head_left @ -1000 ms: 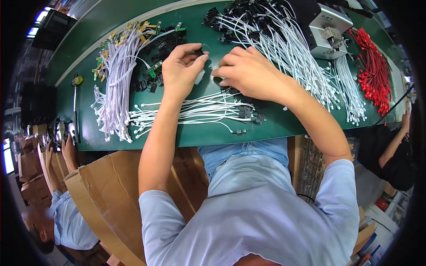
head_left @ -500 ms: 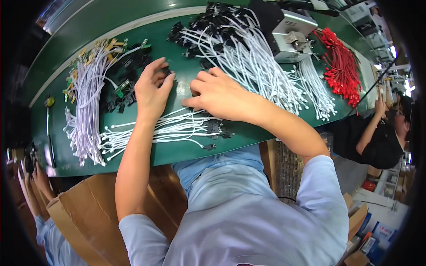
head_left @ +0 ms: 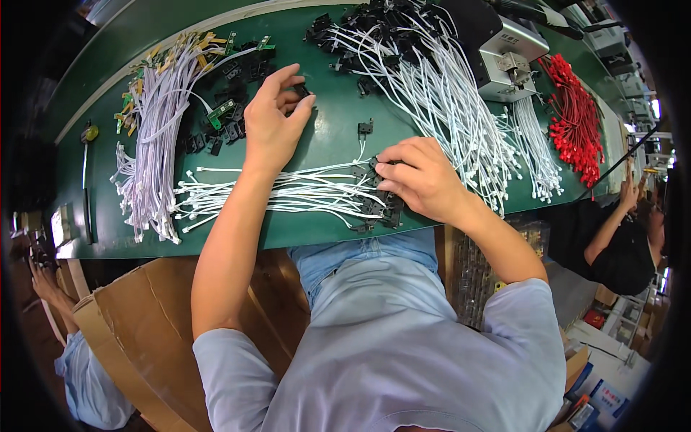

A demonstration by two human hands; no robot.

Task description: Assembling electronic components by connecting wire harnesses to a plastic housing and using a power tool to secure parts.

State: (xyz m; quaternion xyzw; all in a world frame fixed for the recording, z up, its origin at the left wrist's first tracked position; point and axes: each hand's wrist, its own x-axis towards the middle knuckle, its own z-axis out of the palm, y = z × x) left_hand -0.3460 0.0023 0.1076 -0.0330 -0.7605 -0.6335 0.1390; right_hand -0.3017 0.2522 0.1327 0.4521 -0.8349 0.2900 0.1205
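Fingers (head_left: 299, 101) pinching black connector (head_left: 301, 91) — bare mat (head_left: 331, 140) between

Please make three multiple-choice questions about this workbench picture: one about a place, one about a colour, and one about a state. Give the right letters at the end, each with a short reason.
1. Where does the bundle of red wires lie?
A. at the far right of the green table
B. under the left hand
C. on the cardboard box

2. What colour are the wires under the right hand?
A. yellow
B. white
C. blue

3. What is the left hand doing?
A. lying flat and empty
B. gripping the grey machine
C. pinching a small black connector in its fingertips

Answers: 1 A, the red wires sit at the table's right end, beyond the grey machine. 2 B, the right hand rests on the black connector ends of a white wire bundle. 3 C, thumb and fingers close on a small black part.
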